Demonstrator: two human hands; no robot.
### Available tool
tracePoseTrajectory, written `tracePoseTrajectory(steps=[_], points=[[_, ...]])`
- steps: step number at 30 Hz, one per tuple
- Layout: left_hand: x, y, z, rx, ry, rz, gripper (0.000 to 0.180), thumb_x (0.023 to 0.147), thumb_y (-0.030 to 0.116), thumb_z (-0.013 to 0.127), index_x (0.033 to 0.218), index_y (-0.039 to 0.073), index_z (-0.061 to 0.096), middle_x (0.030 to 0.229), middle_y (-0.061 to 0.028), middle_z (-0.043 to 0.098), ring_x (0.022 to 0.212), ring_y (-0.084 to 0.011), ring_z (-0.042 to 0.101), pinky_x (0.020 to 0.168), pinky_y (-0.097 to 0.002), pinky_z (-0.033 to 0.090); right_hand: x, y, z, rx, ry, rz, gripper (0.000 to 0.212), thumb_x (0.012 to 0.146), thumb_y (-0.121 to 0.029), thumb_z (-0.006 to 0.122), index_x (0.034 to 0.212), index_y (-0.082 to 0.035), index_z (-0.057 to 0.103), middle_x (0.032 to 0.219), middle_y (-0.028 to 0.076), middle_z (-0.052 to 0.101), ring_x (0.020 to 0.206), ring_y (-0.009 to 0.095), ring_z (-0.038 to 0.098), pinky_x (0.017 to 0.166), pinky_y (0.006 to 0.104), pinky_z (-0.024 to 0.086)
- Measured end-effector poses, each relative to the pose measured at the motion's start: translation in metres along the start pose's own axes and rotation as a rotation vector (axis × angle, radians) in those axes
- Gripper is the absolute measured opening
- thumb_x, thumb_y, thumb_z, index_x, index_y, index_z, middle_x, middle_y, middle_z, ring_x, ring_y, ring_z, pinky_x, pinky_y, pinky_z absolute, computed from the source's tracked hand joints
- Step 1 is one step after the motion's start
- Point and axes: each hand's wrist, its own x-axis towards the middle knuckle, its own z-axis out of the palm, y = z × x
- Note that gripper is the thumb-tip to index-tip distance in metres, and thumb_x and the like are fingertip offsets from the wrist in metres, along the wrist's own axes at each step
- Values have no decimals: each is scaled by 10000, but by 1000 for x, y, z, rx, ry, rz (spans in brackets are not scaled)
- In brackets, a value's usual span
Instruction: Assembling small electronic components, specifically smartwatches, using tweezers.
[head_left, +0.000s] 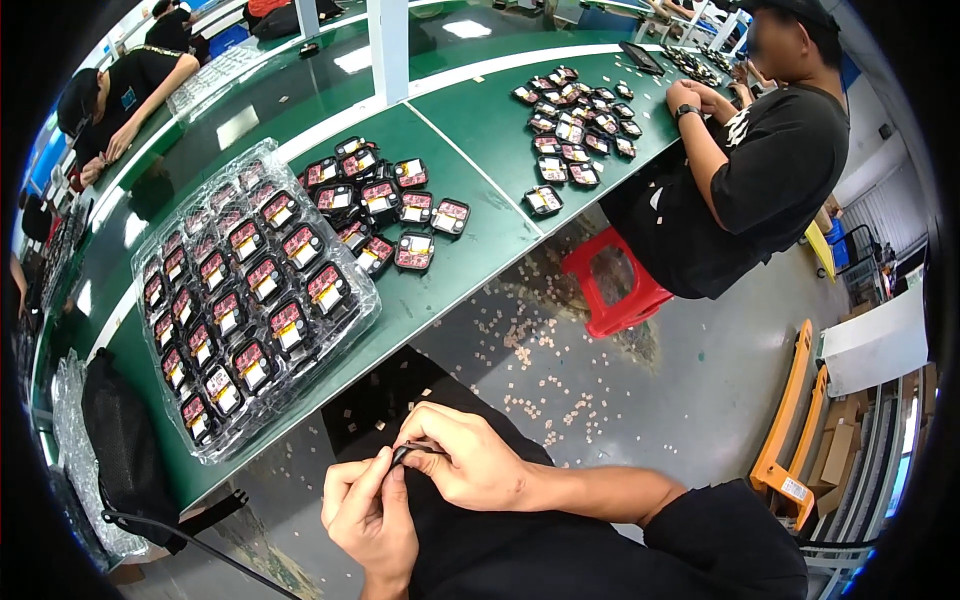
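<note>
Currently, both hands pinch one small dark flat part [412,452] over the lap: left hand [368,510] grips its lower end, right hand [470,458] its upper end. Ahead-left, near the green worktable [470,260] edge, lies a clear plastic blister tray [215,300] of similar parts. Grey floor [640,380] right of the hands offers open room.

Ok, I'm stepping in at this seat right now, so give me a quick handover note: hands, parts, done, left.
Left hand and right hand together pinch one small dark part over the lap, below the table edge.
Clear tray on the green table holds rows of the black-cased parts, apparently full.
Loose pile of the same parts lies just beyond the tray, untrayed.
A co-worker sits at a second pile.
</note>
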Motion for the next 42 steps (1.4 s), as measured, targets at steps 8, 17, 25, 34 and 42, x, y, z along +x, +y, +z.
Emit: tracePoseTrajectory(steps=[8, 17, 25, 34, 42], points=[[-12, 27, -3, 81, -64, 44, 298, 815, -100, 751, 1098, -7, 762, 880, -103, 664, 755, -185, 641, 674, -273, 506, -17, -24, -30, -38, -163, 28, 154, 932, -44, 658, 1066, 15, 610, 900, 175, 647, 837, 370, 651, 744, 426, 509], [-20, 44, 8, 125, -70, 121, 277, 817, -83, 758, 1085, -13, 756, 889, -98, 648, 770, -177, 641, 681, -265, 505, -35, -29, -33, -21, -18, -21, 120, 918, 25, 667, 1033, 14, 637, 886, 146, 660, 762, 273, 661, 684, 360, 528], [-14, 31, 8, 73, -64, 99, 292, 805, -71, 780, 1081, 26, 774, 910, -111, 713, 756, -193, 695, 675, -268, 553, -19, -27, -36, -140, -139, 79, 159, 874, 62, 670, 1024, 9, 661, 890, 147, 669, 744, 261, 663, 680, 343, 525], [-14, 15, 0, 5, -41, 6, 277, 859, -65, 741, 1128, 0, 748, 964, -120, 701, 781, -186, 703, 664, -264, 571, -8, 15, -16, -8, -134, 67, 82, 887, 30, 711, 931, 12, 645, 721, 49, 580, 601, 110, 496, 552, 282, 398], [2, -7, -19, -196, -109, 108, 484, 805, 48, 849, 1254, 1, 674, 1145, -141, 677, 951, -243, 686, 828, -328, 574, 7, 1, -11, 529, -139, 374, 289, 942, 19, 692, 1213, 28, 593, 935, 50, 660, 780, 58, 596, 673, 177, 450]])
